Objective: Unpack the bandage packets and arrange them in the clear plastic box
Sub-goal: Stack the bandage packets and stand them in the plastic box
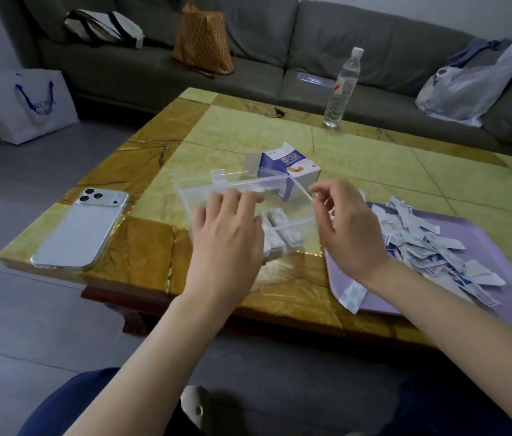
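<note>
While the left hand lies with straight, released fingers on the raised lid of the clear plastic box, the right hand is curled, thumb and forefinger pinching the lid's right edge. The box stands between the two hands, near the counter's near edge, with bandage packets stacked inside it. Just behind it stands the opened bandage carton. To the right a purple tray holds a heap of torn wrappers – it reaches close to the near edge, and one packet hangs over its near-left corner. To the left a phone lies face down, its near end almost at the counter's edge, a bare strip between it and the box. Behind the carton the counter is open as far as a water bottle at the far edge – the widest free room
</note>
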### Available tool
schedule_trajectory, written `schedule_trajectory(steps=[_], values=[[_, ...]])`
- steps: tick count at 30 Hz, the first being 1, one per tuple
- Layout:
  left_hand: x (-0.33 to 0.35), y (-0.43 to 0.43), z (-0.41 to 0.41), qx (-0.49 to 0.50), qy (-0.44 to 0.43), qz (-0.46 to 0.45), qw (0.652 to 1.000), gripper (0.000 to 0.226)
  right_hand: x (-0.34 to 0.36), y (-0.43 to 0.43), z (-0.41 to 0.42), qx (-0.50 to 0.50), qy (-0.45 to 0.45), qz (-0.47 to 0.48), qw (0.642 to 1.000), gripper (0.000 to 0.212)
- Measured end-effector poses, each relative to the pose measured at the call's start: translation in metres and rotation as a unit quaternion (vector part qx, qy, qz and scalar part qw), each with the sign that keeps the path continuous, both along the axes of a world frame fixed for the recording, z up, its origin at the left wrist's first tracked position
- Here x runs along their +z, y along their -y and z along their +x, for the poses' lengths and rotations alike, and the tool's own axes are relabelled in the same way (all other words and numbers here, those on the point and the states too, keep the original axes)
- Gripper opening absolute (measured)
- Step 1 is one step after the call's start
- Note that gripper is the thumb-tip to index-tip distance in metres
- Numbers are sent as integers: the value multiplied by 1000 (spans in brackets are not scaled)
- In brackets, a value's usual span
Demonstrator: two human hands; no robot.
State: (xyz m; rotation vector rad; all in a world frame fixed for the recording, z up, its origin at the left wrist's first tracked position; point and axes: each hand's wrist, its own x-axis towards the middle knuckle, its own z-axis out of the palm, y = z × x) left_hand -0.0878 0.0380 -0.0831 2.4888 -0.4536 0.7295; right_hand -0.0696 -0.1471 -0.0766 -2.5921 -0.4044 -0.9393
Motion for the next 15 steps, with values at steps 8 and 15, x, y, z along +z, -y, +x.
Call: schedule_trajectory(steps=[8,15], values=[[-23,85,-7,-162,-43,103,980,29,-36,111,-31,-198,-299,-4,933,41],[-51,132,-6,-230,-146,259,927,38,-52,140,-41,-216,-393,45,892,61]])
